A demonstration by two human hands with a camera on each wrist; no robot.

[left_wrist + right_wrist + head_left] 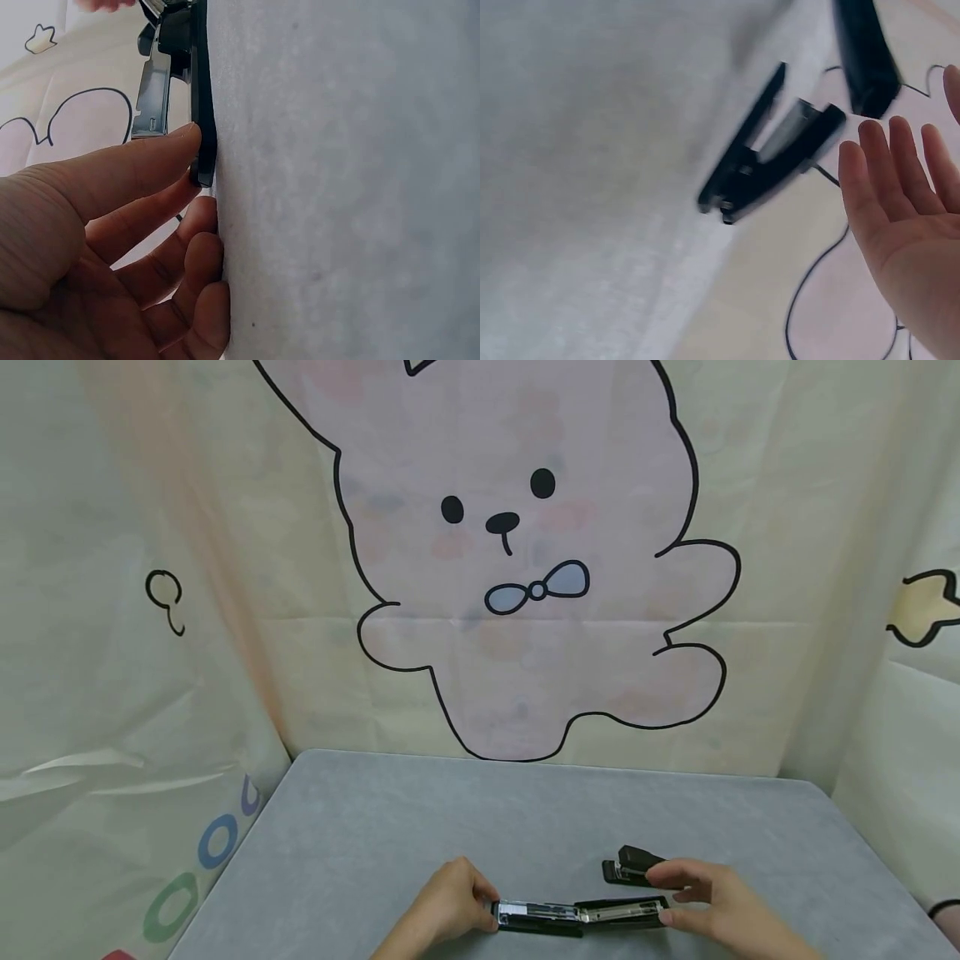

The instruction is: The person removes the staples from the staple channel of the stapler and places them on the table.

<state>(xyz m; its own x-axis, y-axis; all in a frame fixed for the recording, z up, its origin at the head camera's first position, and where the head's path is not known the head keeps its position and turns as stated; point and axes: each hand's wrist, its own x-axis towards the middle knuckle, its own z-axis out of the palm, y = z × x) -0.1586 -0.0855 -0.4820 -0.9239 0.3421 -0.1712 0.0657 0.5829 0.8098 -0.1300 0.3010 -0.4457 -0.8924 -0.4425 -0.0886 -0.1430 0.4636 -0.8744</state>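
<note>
A black stapler (542,920) lies folded out nearly flat on the table, its metal magazine showing. My left hand (456,902) pinches its left end; in the left wrist view the thumb presses on the tip of the black base (201,97). At the stapler's other end, my right hand (712,897) has its thumb by the tip and its fingers extended above. The right wrist view shows those fingers (881,172) straight and spread, close to the raised black arm (866,67). A second black stapler (624,868) stands behind the right hand, partly hidden by the fingers.
The table (375,810) has a grey cloth-like top. Light curtains (315,693) with cartoon drawings hang behind it and along both sides.
</note>
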